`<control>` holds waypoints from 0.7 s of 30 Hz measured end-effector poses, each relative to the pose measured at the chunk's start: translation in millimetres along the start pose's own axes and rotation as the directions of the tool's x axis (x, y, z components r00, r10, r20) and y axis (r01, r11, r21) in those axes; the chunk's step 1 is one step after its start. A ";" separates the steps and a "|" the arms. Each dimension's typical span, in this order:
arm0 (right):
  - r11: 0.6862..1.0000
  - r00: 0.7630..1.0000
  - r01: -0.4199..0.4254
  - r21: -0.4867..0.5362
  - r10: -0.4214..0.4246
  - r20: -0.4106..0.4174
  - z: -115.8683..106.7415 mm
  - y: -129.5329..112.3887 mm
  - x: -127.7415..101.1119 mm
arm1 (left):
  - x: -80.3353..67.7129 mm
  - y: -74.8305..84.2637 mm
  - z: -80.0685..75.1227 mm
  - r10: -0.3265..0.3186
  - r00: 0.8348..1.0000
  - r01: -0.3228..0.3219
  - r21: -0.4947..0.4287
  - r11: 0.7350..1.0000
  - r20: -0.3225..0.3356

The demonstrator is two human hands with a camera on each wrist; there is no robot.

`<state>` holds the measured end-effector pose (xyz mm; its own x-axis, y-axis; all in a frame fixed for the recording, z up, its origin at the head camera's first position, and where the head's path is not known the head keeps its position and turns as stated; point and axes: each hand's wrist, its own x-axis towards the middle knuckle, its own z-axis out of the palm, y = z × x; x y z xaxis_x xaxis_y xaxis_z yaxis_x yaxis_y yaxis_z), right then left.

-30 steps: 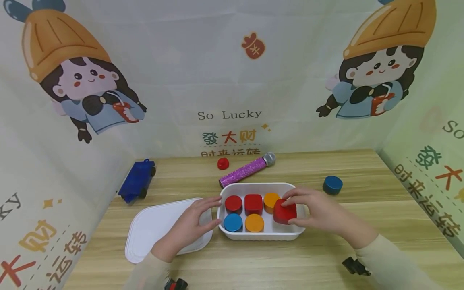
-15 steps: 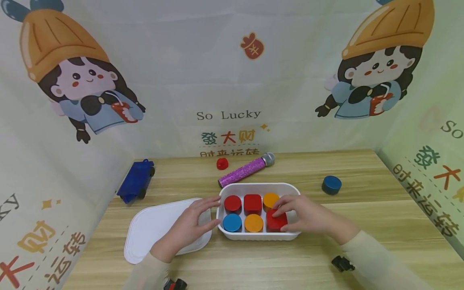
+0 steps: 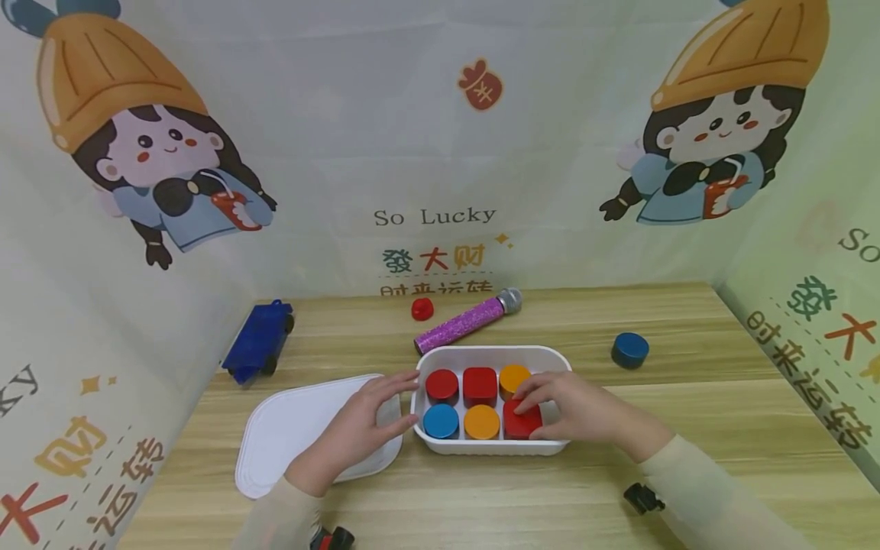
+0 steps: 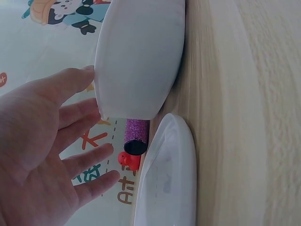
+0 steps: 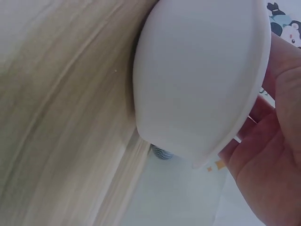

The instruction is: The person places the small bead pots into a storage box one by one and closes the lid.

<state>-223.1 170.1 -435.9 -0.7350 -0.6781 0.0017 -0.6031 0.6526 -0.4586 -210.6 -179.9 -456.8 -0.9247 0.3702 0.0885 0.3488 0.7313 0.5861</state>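
Inside white tray (image 3: 550, 359), six blocks, right hand (image 3: 584, 412) gripping red block (image 3: 520, 422), left hand (image 3: 357, 431) flat.

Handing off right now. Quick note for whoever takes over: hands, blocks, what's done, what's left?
Left hand: open, fingers against the left end of the white tray, resting over the white lid.
Right hand: grip on the red square block, seated in the tray's front right slot.
Done: six blocks sit in the tray, two rows of three.
Left, likely: release the block. The blue round block lies on the table to the right, and the lid is off.
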 end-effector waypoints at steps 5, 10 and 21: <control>1.000 1.000 -0.004 -0.012 0.004 0.016 -3.4 -0.8 0.5 | 0.6 0.4 0.3 -0.008 1.000 0.008 -0.007 1.000 0.002; 1.000 1.000 -0.008 0.006 0.009 -0.022 -9.4 -3.8 -4.4 | -0.7 0.2 1.1 -0.015 1.000 0.015 -0.028 1.000 0.012; 0.999 0.953 -0.017 -0.037 0.005 -0.304 -34.4 28.1 -28.7 | -0.9 0.0 0.0 -0.004 1.000 0.004 -0.011 1.000 0.002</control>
<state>-229.7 219.5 -418.3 -0.7972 -0.5403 0.2693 -0.6018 0.6762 -0.4250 -209.8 -180.3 -456.9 -0.9259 0.3682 0.0843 0.3431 0.7264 0.5955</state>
